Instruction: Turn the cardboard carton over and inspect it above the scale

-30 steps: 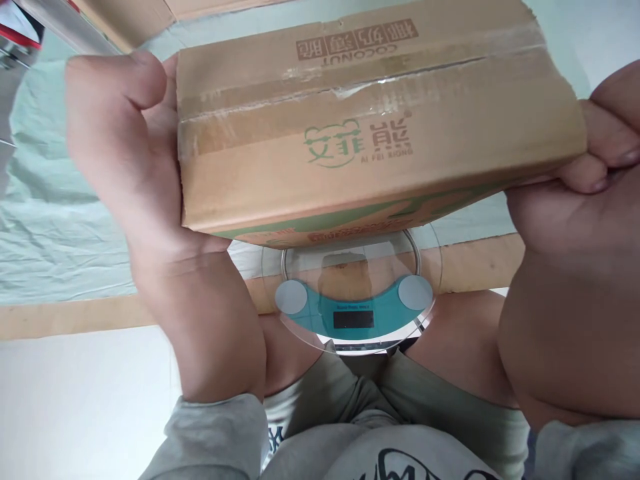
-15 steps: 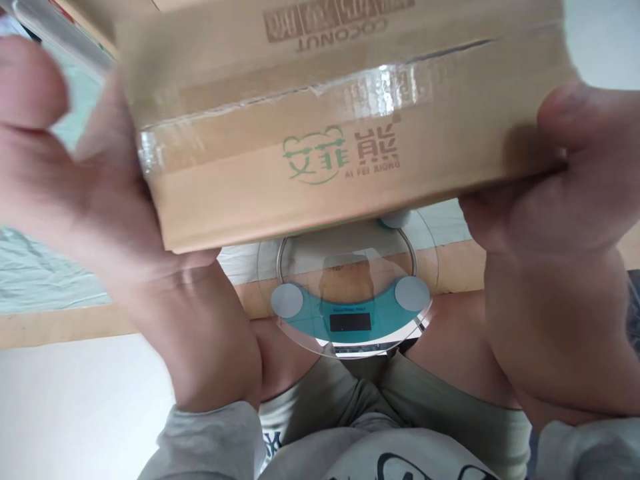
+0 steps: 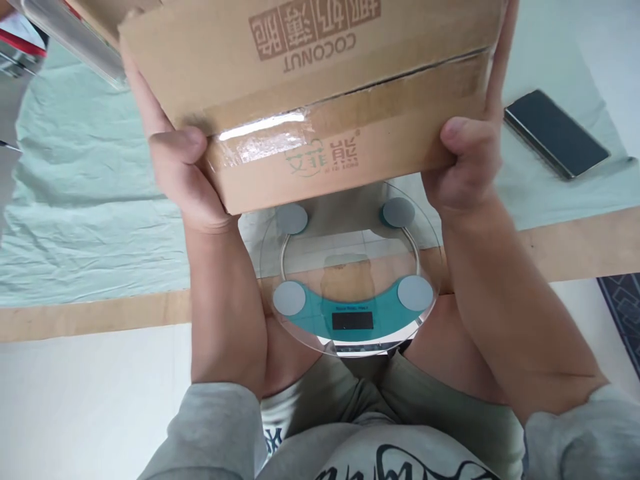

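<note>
While both hands clamp opposite ends, the taped cardboard box (image 3: 320, 93) hangs level over the round glass scale (image 3: 350, 280) at the tabletop's near edge. Left hand (image 3: 183, 173) and right hand (image 3: 467, 167): thumbs on top, fingers underneath, bearing its weight. A phone (image 3: 555, 132) lies right.

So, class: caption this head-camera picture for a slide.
Both hands, left and right, hold a cardboard box above a glass scale.

- It looks like a room in a home, not a workshop.
- A glass bathroom scale (image 3: 350, 280) lies on the floor.
- A pale green cloth (image 3: 90, 193) covers the far floor.
- A phone (image 3: 555, 133) rests far right.
</note>
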The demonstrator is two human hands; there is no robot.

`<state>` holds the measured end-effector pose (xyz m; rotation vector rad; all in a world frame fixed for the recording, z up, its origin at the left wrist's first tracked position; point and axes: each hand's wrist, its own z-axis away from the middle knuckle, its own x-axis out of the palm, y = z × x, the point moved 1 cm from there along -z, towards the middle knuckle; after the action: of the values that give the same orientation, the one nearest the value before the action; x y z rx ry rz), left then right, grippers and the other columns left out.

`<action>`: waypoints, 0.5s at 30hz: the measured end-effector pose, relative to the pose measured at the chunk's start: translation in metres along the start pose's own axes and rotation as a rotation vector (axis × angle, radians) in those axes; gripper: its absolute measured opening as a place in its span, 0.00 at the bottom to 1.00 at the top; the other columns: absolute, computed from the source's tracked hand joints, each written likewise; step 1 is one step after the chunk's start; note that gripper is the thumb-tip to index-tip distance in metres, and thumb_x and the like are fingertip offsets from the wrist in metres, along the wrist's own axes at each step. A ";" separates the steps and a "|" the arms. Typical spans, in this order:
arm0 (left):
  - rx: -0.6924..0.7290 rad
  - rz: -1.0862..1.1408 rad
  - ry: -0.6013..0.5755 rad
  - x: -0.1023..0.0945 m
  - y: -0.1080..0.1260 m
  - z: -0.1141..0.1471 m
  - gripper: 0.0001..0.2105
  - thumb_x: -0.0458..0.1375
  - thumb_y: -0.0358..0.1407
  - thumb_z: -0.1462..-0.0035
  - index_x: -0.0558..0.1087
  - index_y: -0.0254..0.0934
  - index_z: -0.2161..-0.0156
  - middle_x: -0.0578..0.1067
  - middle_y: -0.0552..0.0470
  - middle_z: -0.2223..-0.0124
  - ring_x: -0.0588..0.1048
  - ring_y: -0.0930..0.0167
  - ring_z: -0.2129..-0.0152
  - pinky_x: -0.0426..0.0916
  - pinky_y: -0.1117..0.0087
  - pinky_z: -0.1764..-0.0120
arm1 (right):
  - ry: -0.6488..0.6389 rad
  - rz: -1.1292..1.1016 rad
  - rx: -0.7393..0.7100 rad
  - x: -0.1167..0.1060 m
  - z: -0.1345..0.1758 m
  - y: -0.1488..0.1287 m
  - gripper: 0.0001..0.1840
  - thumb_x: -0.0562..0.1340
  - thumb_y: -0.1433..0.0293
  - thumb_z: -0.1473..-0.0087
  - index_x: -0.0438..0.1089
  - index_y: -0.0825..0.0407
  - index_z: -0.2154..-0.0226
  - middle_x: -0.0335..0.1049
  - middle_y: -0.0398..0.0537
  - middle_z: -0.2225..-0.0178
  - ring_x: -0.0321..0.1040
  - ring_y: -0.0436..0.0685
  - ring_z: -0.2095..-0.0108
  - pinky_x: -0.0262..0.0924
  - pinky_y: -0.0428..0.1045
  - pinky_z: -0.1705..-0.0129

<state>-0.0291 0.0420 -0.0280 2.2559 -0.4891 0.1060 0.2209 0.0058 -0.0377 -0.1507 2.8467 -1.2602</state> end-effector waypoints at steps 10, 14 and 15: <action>-0.066 -0.024 0.016 0.007 0.001 0.003 0.23 0.52 0.29 0.63 0.66 0.33 0.56 0.76 0.60 0.55 0.70 0.66 0.52 0.66 0.61 0.41 | -0.048 0.195 0.204 -0.003 0.007 -0.002 0.41 0.48 0.62 0.53 0.37 0.52 0.37 0.38 0.46 0.31 0.45 0.44 0.32 0.42 0.45 0.26; -0.097 -0.231 0.064 0.012 0.011 0.012 0.15 0.58 0.34 0.44 0.70 0.25 0.53 0.76 0.53 0.54 0.69 0.68 0.52 0.64 0.66 0.42 | 0.018 0.241 0.196 -0.003 0.010 0.002 0.31 0.43 0.59 0.43 0.43 0.45 0.37 0.39 0.36 0.31 0.39 0.41 0.30 0.38 0.46 0.25; -0.107 -0.259 0.074 0.013 0.012 0.013 0.15 0.58 0.35 0.41 0.70 0.24 0.53 0.76 0.53 0.54 0.69 0.69 0.52 0.63 0.66 0.42 | 0.027 0.231 0.208 -0.003 0.010 0.002 0.30 0.43 0.60 0.41 0.44 0.44 0.37 0.38 0.34 0.31 0.36 0.41 0.29 0.38 0.46 0.25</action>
<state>-0.0227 0.0213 -0.0246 2.1808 -0.1566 0.0295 0.2241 -0.0001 -0.0465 0.1939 2.6350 -1.5003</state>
